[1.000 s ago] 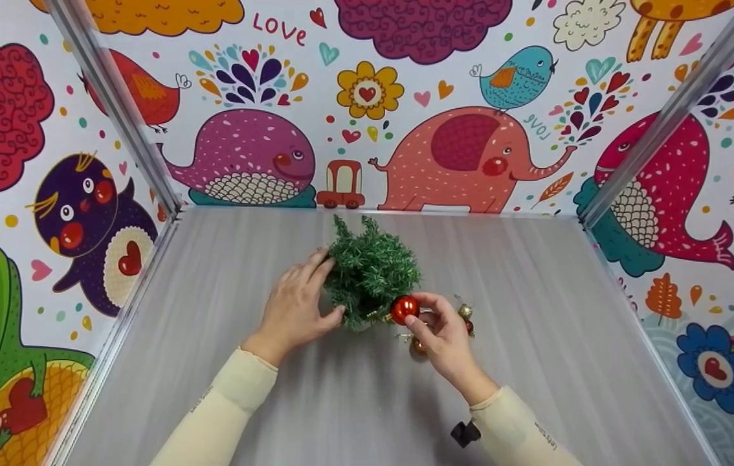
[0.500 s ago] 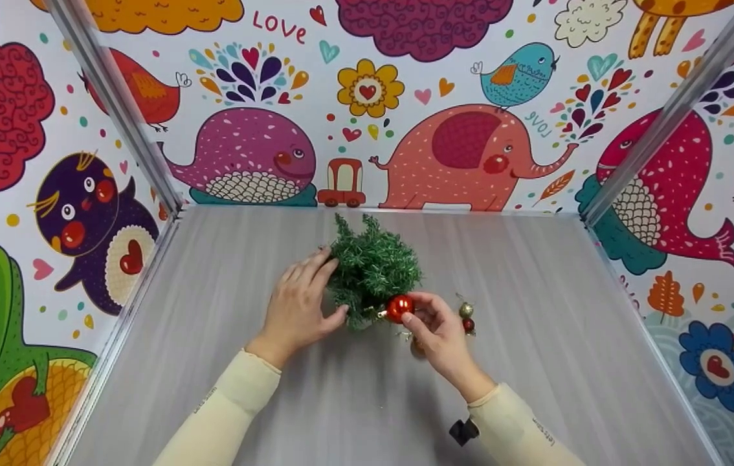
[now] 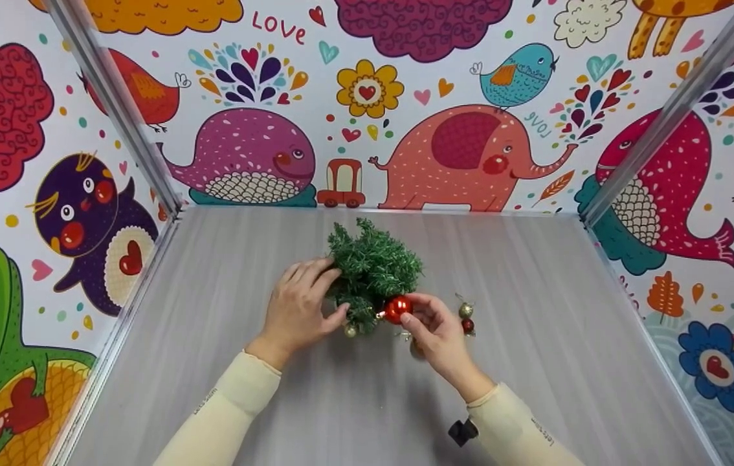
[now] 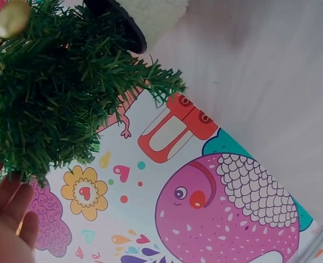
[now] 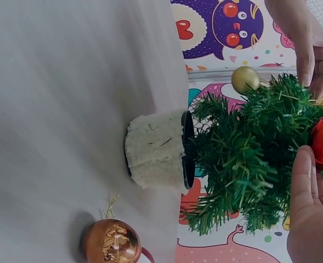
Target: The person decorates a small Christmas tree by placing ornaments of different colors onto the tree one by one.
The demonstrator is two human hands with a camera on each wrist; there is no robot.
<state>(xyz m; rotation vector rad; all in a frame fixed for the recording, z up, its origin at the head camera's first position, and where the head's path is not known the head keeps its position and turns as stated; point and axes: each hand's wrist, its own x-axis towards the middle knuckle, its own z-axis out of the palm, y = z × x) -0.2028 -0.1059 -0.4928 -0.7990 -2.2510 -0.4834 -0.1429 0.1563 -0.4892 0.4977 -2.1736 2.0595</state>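
Observation:
A small artificial Christmas tree (image 3: 377, 262) stands in a pot wrapped in white fluffy cloth (image 5: 156, 150), visible in the right wrist view. My left hand (image 3: 299, 304) holds the tree's left side, with foliage between its thumb and fingers. The right hand (image 3: 438, 330) pinches a shiny red Christmas ball (image 3: 397, 310) in front of the branches. Its gold cap and loop face the tree. On the tree's near side hangs a gold ball (image 5: 245, 80), also seen in the left wrist view. Some fingertips of the left hand are hidden in the green needles.
Right of the tree, a small gold ball (image 3: 466, 310) and a dark red ball (image 3: 468, 325) lie on the grey table (image 3: 535, 362). A copper-coloured ball (image 5: 113, 243) lies partly behind the right hand. Printed panels (image 3: 367, 39) enclose the table at back and sides.
The tree has turned slightly, and a gold ball now shows at its near side. The right hand has moved the red ball a little left, its gold cap now in sight.

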